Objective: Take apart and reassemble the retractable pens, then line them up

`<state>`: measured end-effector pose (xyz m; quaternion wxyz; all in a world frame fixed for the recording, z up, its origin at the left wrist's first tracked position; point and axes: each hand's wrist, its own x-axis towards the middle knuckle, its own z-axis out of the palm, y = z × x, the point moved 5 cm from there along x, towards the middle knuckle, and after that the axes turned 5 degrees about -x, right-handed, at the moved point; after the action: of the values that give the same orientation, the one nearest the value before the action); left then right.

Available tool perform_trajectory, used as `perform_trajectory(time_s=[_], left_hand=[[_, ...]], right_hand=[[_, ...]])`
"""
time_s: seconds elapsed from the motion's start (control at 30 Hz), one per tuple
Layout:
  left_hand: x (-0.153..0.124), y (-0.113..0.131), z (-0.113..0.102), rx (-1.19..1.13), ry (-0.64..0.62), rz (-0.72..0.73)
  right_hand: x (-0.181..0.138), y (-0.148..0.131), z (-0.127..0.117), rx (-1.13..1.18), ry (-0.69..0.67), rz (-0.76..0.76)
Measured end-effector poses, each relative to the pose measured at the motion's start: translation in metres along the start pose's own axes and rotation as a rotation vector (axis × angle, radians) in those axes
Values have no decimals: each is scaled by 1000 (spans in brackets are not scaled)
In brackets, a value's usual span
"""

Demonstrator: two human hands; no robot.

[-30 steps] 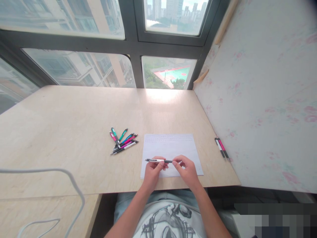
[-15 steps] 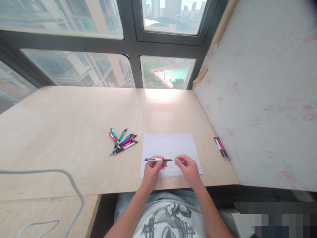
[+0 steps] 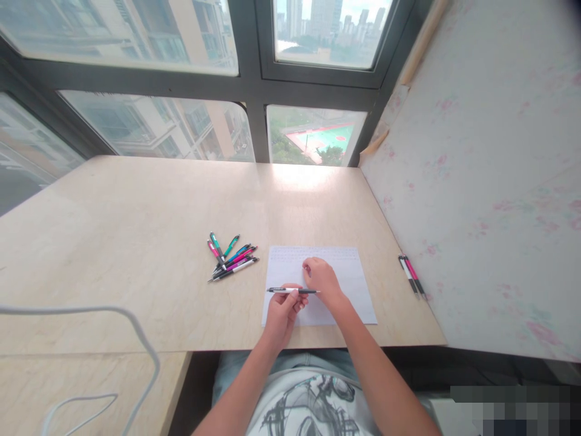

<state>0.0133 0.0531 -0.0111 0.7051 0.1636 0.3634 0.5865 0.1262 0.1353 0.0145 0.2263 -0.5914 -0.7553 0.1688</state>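
My left hand (image 3: 284, 310) pinches a black and white pen (image 3: 290, 290), held level over the near part of a white sheet of paper (image 3: 354, 284) on the beige desk (image 3: 136, 230). Faint writing runs along the sheet's far edge. My right hand (image 3: 319, 274) is off the pen and rests on the middle of the paper, its fingers curled; what they hold, if anything, is hidden. A fan of several coloured pens (image 3: 231, 257) lies left of the sheet.
Two pens (image 3: 412, 275), one white and one pink, lie near the desk's right edge by a floral wall panel (image 3: 476, 181). A white cable (image 3: 113, 339) loops at the near left. Windows run along the far edge.
My right hand has let go of the pen's right end and moved forward and left onto the middle of the paper. My left hand keeps the pen in place.
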Motion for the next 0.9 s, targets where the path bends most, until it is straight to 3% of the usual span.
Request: perform_trajectory(time_s=[0.17, 0.3, 0.4, 0.53, 0.7, 0.9], left_hand=[[1, 0, 1, 9, -5, -16], [1, 0, 0, 16, 0, -15], [1, 0, 0, 11, 1, -16], [1, 0, 2, 60, -14, -2], [-1, 0, 4, 190, -31, 31], [1, 2, -2, 23, 30, 39]], right_hand=[[2, 0, 7, -36, -30, 12], [-7, 6, -4, 25, -14, 15], [-25, 16, -18, 260, 34, 85], [-55, 18, -22, 615, -58, 190], [-74, 11, -28, 614, -59, 189], [-75, 34, -32, 663, 13, 295]])
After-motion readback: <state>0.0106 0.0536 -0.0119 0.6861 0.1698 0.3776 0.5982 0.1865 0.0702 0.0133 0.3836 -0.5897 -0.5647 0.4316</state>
